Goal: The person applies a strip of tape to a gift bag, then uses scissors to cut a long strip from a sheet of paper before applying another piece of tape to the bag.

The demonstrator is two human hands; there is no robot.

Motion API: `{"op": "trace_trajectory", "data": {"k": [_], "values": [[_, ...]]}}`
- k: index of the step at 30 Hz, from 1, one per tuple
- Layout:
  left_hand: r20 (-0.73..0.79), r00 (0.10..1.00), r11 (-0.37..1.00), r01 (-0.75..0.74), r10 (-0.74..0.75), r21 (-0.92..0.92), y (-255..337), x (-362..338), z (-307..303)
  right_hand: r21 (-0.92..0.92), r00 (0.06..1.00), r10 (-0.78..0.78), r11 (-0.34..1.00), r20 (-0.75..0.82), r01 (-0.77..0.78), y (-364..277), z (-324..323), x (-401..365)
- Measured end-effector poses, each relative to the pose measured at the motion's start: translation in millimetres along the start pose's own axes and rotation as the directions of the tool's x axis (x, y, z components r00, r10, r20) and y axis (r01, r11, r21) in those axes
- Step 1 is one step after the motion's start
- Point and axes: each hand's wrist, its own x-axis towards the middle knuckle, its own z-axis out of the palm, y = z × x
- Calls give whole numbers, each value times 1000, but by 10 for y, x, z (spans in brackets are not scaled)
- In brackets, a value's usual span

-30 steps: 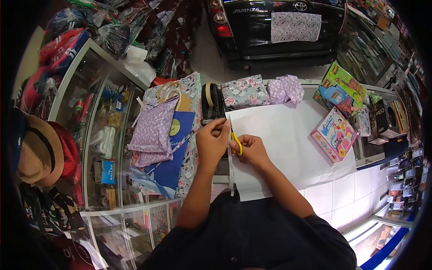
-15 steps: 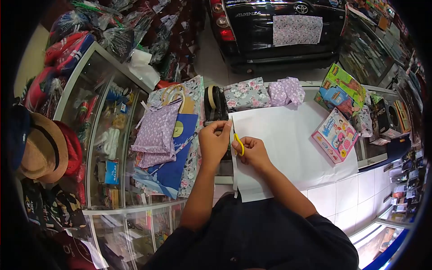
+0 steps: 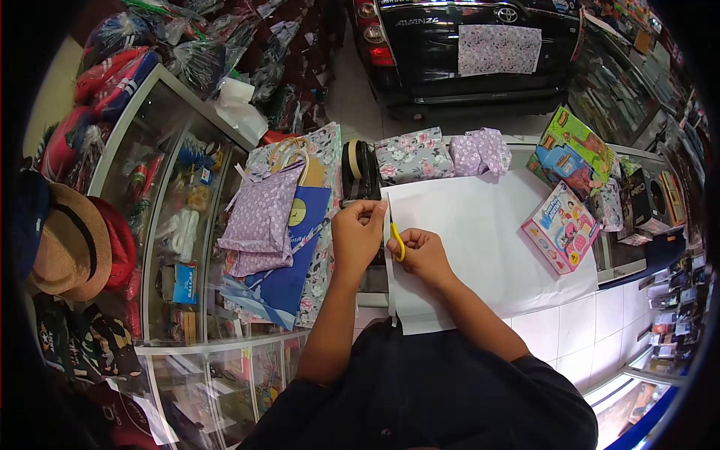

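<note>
A large sheet of white paper [image 3: 480, 240] lies over the counter in front of me. My right hand [image 3: 420, 253] grips yellow-handled scissors [image 3: 398, 243], their blades pointing away from me along the paper's left side. A narrow strip runs along that edge. My left hand [image 3: 360, 231] pinches the strip near the far left corner, just left of the blade tips. Resting on the sheet's right part is a pink boxed toy [image 3: 561, 228].
Left of the paper are a purple floral parcel [image 3: 262, 214] and a blue bag [image 3: 300, 251]. Beyond it stand tape rolls [image 3: 354, 161], a grey floral parcel [image 3: 414, 156] and a purple wrapped bundle [image 3: 481, 153]. A green box [image 3: 574, 146] is at the back right.
The view has shifted slightly. Both hands keep nearly the same place at the paper's left edge, and the yellow scissor handles look closer together.
</note>
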Motion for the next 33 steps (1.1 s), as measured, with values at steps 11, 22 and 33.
{"op": "trace_trajectory", "data": {"k": [11, 22, 33], "values": [[78, 995, 997, 57, -54, -45, 21, 26, -46, -6, 999, 13, 1000, -39, -13, -87, 57, -31], [136, 987, 993, 96, -85, -75, -48, 32, -70, 7, 998, 39, 999, -44, -39, -101, 48, -8], [170, 978, 985, 141, -123, -96, -22, 25, -104, -13, 998, 57, 998, -41, -58, -154, 76, -15]]}}
